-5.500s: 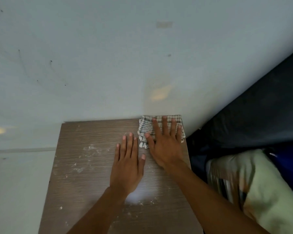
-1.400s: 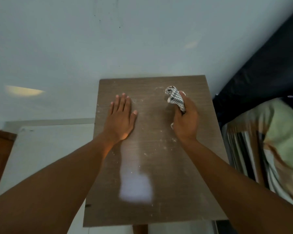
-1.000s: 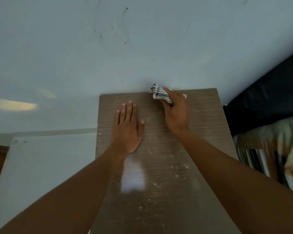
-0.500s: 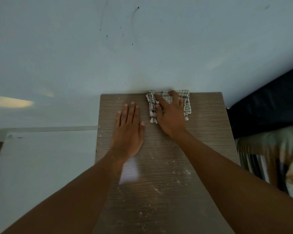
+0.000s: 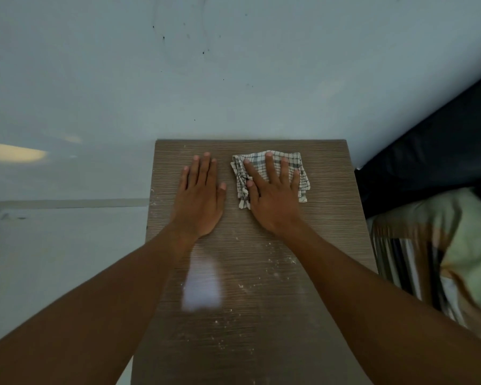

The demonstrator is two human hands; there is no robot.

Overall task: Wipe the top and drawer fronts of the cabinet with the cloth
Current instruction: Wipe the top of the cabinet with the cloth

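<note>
The cabinet's brown wood-grain top (image 5: 328, 207) fills the middle of the view, dotted with white dust specks in its nearer half. A checked white cloth (image 5: 300, 165) lies spread flat near the far edge. My right hand (image 5: 272, 198) presses down on it with fingers spread. Left of the cloth, my left hand (image 5: 200, 195) rests flat on the bare top, fingers together, holding nothing. The drawer fronts are out of sight.
A pale wall (image 5: 233, 65) stands right behind the cabinet. At the right lie a dark cushion (image 5: 433, 151) and a green and striped bedding (image 5: 456, 245). The pale floor (image 5: 61, 259) is at the left.
The cloth, bunched in my right fist a second ago, is now spread flat under my palm. It has slid a little back from the far edge toward me. My left hand stays put.
</note>
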